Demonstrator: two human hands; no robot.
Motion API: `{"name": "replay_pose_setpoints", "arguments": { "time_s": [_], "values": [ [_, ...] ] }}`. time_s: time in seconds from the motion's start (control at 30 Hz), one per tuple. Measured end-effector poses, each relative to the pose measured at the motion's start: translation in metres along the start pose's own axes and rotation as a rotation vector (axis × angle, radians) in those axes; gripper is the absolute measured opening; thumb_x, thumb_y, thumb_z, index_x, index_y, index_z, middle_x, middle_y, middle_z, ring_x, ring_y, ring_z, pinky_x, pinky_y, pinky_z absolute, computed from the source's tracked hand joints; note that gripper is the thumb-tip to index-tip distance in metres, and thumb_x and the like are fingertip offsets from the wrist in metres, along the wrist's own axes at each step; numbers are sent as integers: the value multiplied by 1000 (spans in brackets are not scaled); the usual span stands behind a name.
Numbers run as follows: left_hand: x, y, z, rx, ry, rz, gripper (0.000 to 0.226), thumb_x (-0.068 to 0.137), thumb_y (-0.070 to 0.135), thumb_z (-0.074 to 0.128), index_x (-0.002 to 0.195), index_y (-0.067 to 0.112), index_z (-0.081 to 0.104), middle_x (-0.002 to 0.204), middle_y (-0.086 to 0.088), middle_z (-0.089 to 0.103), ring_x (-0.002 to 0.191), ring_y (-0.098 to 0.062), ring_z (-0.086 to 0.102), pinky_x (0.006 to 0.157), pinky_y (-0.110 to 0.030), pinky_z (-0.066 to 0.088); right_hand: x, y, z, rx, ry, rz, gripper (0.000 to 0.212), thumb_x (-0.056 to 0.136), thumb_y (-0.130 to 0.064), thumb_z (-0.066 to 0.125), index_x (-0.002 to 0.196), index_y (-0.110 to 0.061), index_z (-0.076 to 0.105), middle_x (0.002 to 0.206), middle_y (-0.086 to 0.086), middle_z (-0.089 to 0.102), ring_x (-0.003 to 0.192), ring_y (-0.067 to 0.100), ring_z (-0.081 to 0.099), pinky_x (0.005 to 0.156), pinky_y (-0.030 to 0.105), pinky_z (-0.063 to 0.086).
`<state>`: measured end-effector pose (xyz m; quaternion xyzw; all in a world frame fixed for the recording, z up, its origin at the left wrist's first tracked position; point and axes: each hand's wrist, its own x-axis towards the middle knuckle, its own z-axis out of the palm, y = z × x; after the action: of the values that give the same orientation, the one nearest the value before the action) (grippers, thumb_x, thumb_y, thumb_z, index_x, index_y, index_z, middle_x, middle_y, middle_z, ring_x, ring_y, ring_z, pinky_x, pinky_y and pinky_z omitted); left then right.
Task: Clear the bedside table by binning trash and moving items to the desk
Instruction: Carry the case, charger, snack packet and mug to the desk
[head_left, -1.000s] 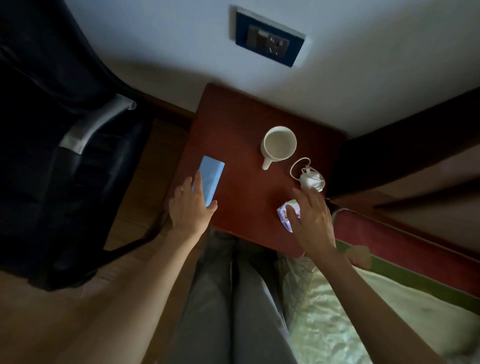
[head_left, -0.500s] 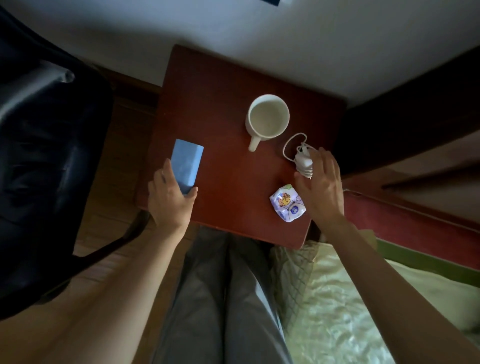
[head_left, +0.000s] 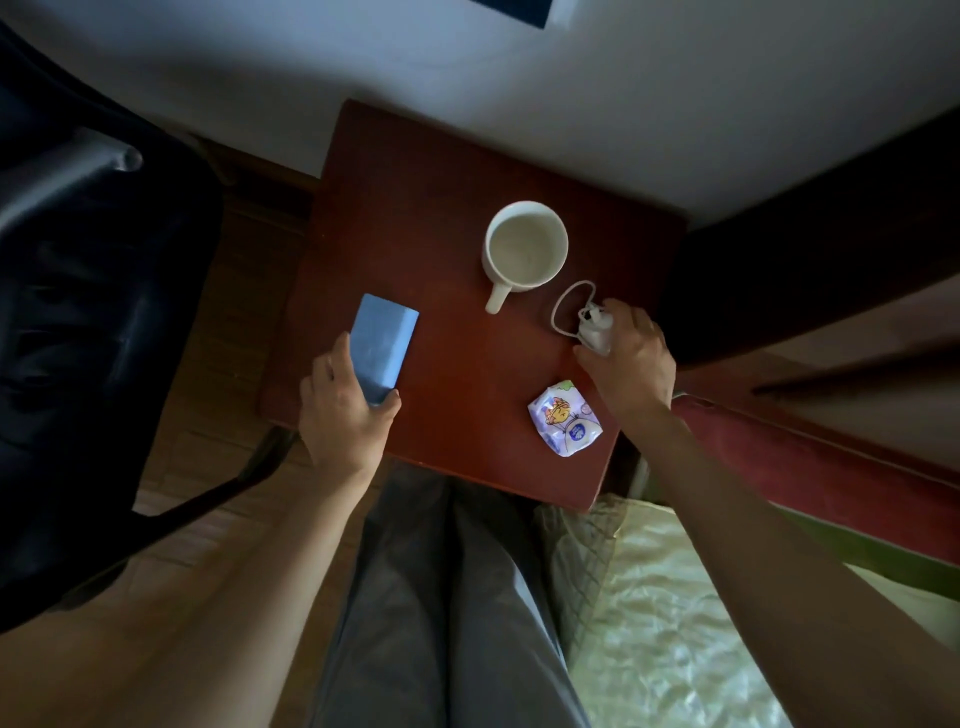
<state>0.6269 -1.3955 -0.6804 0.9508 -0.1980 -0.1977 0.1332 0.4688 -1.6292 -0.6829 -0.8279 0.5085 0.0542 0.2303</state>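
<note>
Nearest the camera, grey-trousered legs (head_left: 441, 597) press against the front edge of the red-brown desk (head_left: 457, 364), with a pale quilted bed (head_left: 665, 623) on the right touching the desk's front right corner.

The left hand (head_left: 343, 415) sits at the front left edge, thumb and fingers clasped around the near end of a flat blue phone (head_left: 382, 340); the far end of the phone angles toward the desk's middle. Left of this edge stands a black chair (head_left: 98, 312), near the desk, with a strip of wooden floor (head_left: 228, 322) between them.

A crumpled printed wrapper (head_left: 565, 425) lies near the front right corner, loose and untouched, just short of the right edge.

Just beyond it, the right hand (head_left: 631, 358) is curled down over a white charger (head_left: 595, 332), fingers closed on the plug body; its cable loop (head_left: 563, 312) rests on the desk toward the mug.

The white mug (head_left: 524, 247) stands upright, handle pointing toward the front, close to the cable loop but apart from it.

The desk's centre and its far left portion are bare wood. The far edge meets a pale wall (head_left: 519, 78), and a dark wooden headboard (head_left: 805, 249) bounds the right side.
</note>
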Motion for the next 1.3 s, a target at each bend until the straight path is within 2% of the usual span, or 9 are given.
{"name": "replay_pose_setpoints", "arguments": {
  "time_s": [0.33, 0.5, 0.63, 0.77, 0.9, 1.07, 1.2, 1.27, 1.3],
  "values": [
    [-43, 31, -41, -130, -9, -80, 85, 71, 32, 78, 140, 11, 34, 130, -15, 50, 112, -33, 51, 80, -47, 50, -41, -14, -50, 84, -5, -16, 53, 71, -30, 73, 120, -24, 56, 111, 2, 62, 104, 27, 58, 74, 33, 43],
    [-75, 31, -99, -166, 24, -126, 86, 70, 33, 78, 140, 12, 34, 131, -15, 49, 116, -33, 50, 83, -46, 49, -94, -45, -95, 96, -34, -194, 57, 68, -28, 79, 121, -22, 59, 113, 0, 63, 104, 25, 59, 71, 29, 40],
    [-109, 16, -143, -183, 69, -172, 88, 69, 33, 79, 141, 16, 32, 134, -13, 48, 121, -31, 48, 86, -47, 51, -140, -83, -119, 92, -10, -332, 52, 68, -30, 79, 116, -22, 63, 108, -2, 65, 98, 22, 62, 71, 32, 51],
    [-149, -27, -179, -257, 104, -234, 87, 68, 34, 78, 140, 17, 33, 133, -13, 48, 119, -32, 48, 86, -50, 50, -185, -122, -130, 72, 28, -466, 48, 67, -36, 80, 110, -24, 63, 100, -4, 67, 88, 20, 65, 63, 27, 48],
    [-195, -81, -214, -298, 105, -386, 78, 74, 46, 64, 141, 20, 33, 136, -11, 47, 120, -33, 48, 92, -47, 45, -235, -162, -131, 73, 26, -575, 45, 68, -35, 79, 109, -23, 64, 99, -5, 67, 89, 16, 64, 70, 23, 44],
    [-288, -160, -263, -392, 193, -438, 70, 77, 29, 72, 138, 19, 38, 130, -16, 48, 114, -35, 50, 88, -46, 44, -318, -216, -117, 69, -60, -713, 52, 68, -32, 79, 115, -20, 61, 105, 0, 65, 94, 22, 63, 74, 38, 54],
    [-365, -228, -297, -468, 273, -523, 69, 76, 35, 68, 136, 18, 40, 124, -14, 54, 108, -34, 55, 87, -47, 48, -401, -269, -101, 78, -146, -845, 54, 70, -31, 79, 119, -24, 59, 110, -3, 63, 99, 18, 60, 74, 28, 46],
    [-400, -257, -316, -537, 314, -562, 68, 77, 44, 61, 136, 16, 41, 121, -12, 58, 105, -32, 58, 86, -43, 49, -437, -294, -90, 81, -203, -920, 56, 70, -30, 80, 121, -22, 58, 112, -2, 63, 100, 17, 59, 76, 25, 43],
    [-417, -273, -322, -540, 350, -582, 66, 79, 41, 62, 136, 15, 41, 121, -10, 57, 106, -31, 57, 84, -39, 48, -453, -307, -84, 85, -230, -957, 56, 70, -29, 80, 122, -21, 58, 112, -2, 63, 101, 17, 59, 76, 25, 43]
  ]
}}
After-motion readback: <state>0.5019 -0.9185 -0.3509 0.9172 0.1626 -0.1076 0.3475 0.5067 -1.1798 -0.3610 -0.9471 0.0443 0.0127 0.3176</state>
